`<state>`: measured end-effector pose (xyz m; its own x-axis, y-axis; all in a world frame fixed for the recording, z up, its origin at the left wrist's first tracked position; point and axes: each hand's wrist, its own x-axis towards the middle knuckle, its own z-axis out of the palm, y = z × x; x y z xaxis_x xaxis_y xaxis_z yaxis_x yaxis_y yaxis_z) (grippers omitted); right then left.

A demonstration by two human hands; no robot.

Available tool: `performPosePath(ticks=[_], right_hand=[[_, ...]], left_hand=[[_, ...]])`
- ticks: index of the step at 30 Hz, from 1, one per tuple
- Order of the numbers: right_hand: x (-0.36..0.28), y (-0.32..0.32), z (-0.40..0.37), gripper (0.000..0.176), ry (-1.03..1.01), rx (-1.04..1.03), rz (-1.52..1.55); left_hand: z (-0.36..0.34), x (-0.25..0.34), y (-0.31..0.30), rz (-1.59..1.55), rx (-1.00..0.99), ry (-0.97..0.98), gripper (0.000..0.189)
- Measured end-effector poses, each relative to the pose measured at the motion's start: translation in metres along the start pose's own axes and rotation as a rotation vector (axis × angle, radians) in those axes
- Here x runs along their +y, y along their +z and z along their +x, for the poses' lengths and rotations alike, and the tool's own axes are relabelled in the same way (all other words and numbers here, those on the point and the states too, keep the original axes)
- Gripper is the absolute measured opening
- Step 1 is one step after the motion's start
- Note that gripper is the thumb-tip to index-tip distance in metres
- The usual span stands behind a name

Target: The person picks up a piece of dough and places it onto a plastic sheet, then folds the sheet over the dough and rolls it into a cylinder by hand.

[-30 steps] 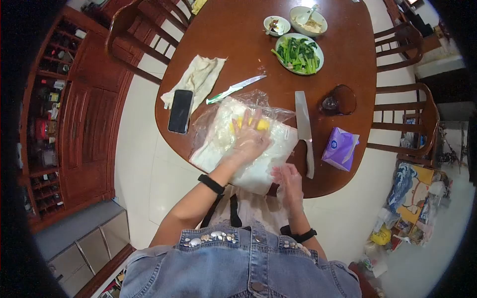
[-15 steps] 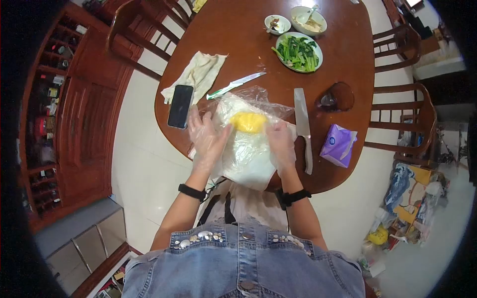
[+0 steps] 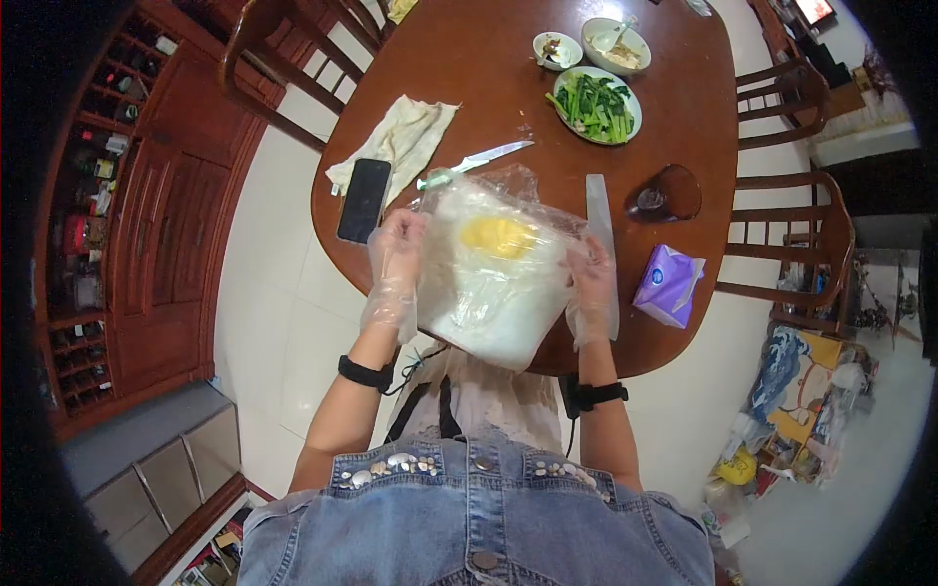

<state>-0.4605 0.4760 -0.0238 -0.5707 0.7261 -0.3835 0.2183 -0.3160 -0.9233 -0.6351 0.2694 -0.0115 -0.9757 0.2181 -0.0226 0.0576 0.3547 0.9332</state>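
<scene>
A clear plastic sheet [image 3: 549, 217] is stretched between my hands over a yellow lump [image 3: 498, 236], which shows blurred through it. Beneath them is a white board or sheet [image 3: 489, 342] at the table's near edge. My left hand [image 3: 396, 256], in a thin see-through glove, has its fingers closed on the sheet's left side, close to a black phone [image 3: 364, 200]. My right hand [image 3: 591, 283], gloved likewise, pinches the right side and partly covers the cleaver [image 3: 599, 200]. Beyond the sheet lies a knife [image 3: 493, 154], its handle partly behind the plastic.
On the wooden table [image 3: 489, 73] are a cream cloth [image 3: 410, 142], a plate of green vegetables [image 3: 596, 105], two bowls at the back, a dark glass [image 3: 666, 195] and a purple tissue pack [image 3: 670, 285]. Wooden chairs [image 3: 796, 234] stand along the sides.
My hands have moved apart from beside the yellow lump to the sides of the plastic. The clear sheet is now spread over the lump, which was plainer to see before.
</scene>
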Motion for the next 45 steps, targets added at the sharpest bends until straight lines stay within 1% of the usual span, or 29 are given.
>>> performPosePath(ticks=[2,5,7,8,9,10,11,12,13,15,18,20,21,23,24,26,27,29,31,33,35,36,37,39,40,41,42,43,45], right_hand=[[-0.012,-0.002,-0.005,0.05,0.07,0.006,0.285],[-0.036,-0.013,-0.012,0.055,0.098,-0.059,0.172],[-0.036,-0.028,-0.016,0.055,0.058,-0.115,0.206],[-0.037,-0.034,-0.017,0.055,0.021,-0.174,0.239],[-0.042,-0.037,-0.017,0.055,0.016,-0.174,0.24],[-0.05,-0.038,-0.017,0.058,-0.112,-0.058,-0.376],[-0.059,-0.038,-0.02,0.061,-0.235,0.071,-0.987],[-0.087,-0.026,-0.032,0.061,-0.448,0.12,-1.231],[-0.1,-0.014,-0.037,0.061,-0.453,0.12,-1.223],[-0.112,0.011,-0.045,0.057,-1.021,-0.289,-0.823],[-0.081,0.065,-0.049,0.048,-1.024,-0.442,-0.696],[-0.075,0.087,-0.048,0.043,-0.181,-0.835,-0.528],[-0.078,0.088,-0.049,0.043,-0.186,-0.843,-0.528],[-0.087,0.082,-0.054,0.036,0.031,-0.899,0.115],[-0.091,0.077,-0.056,0.036,0.029,-0.902,0.112],[-0.098,0.066,-0.058,0.036,0.145,-0.744,0.071],[-0.097,0.062,-0.056,0.036,0.146,-0.738,0.069],[-0.087,0.054,-0.05,0.034,0.181,-0.734,0.13],[-0.071,0.042,-0.044,0.034,0.117,-0.734,0.095],[-0.064,0.021,-0.039,0.034,0.048,-0.734,0.051],[-0.062,-0.013,-0.041,0.031,0.09,-0.726,-0.248],[-0.067,-0.029,-0.049,0.027,0.078,-0.685,0.025],[-0.066,-0.049,-0.042,0.027,0.081,-0.682,0.021],[-0.07,-0.076,-0.031,0.031,-0.154,-0.5,-0.192],[-0.074,-0.077,-0.031,0.031,-0.15,-0.504,-0.193],[-0.08,-0.08,-0.031,0.045,-0.032,-0.35,-0.263],[-0.087,-0.078,-0.032,0.061,0.082,-0.194,-0.33],[-0.079,-0.09,-0.034,0.061,0.084,-0.196,-0.33],[-0.054,-0.122,-0.045,0.085,-0.469,-0.379,-1.77]], left_hand=[[0.0,-0.001,-0.003,-0.092,0.011,-0.058,0.012],[-0.003,0.026,-0.014,-0.218,0.008,-0.037,0.015],[-0.008,0.045,-0.023,0.058,0.046,0.025,0.011],[-0.012,0.058,-0.027,0.055,0.046,0.03,0.011],[-0.017,0.072,-0.03,0.268,0.072,0.294,0.011],[-0.02,0.085,-0.034,0.482,0.101,0.558,0.012],[-0.021,0.096,-0.038,0.483,0.104,0.562,0.012],[-0.022,0.106,-0.043,0.426,0.009,0.631,0.006],[-0.023,0.117,-0.047,0.369,-0.086,0.698,0.005],[-0.024,0.135,-0.053,0.374,-0.08,0.726,0.007],[-0.014,0.149,-0.06,0.371,-0.2,0.834,0.01],[-0.002,0.152,-0.066,0.453,-0.188,0.904,0.02],[0.002,0.151,-0.069,0.459,-0.179,0.903,0.02],[0.008,0.139,-0.07,0.043,0.041,0.365,0.04],[0.02,0.102,-0.07,-0.301,-0.123,0.106,0.064],[0.014,0.034,-0.074,-0.964,-0.649,-0.452,0.077],[-0.01,0.052,-0.069,-0.947,-0.731,-0.591,0.076],[-0.031,0.037,-0.041,-0.744,-0.773,-0.614,0.049],[-0.05,0.079,-0.034,-0.485,-0.752,-0.588,0.035],[-0.05,0.063,-0.02,-0.442,-0.721,-0.531,0.025],[-0.049,0.039,-0.008,-0.402,-0.686,-0.477,0.015],[-0.048,0.025,-0.008,-0.419,-0.588,-0.413,0.012],[-0.045,0.01,-0.009,-0.432,-0.486,-0.349,0.009],[-0.036,-0.005,-0.012,-0.41,-0.376,-0.279,0.019],[-0.031,-0.001,-0.014,-0.049,-0.207,-0.139,0.028],[-0.029,0.002,-0.017,0.312,-0.039,0.003,0.037],[-0.03,0.015,-0.018,0.292,0.044,0.11,0.053],[-0.026,0.014,-0.015,0.294,0.045,0.108,0.053],[-0.016,0.008,-0.01,0.695,0.228,-0.044,0.053]])
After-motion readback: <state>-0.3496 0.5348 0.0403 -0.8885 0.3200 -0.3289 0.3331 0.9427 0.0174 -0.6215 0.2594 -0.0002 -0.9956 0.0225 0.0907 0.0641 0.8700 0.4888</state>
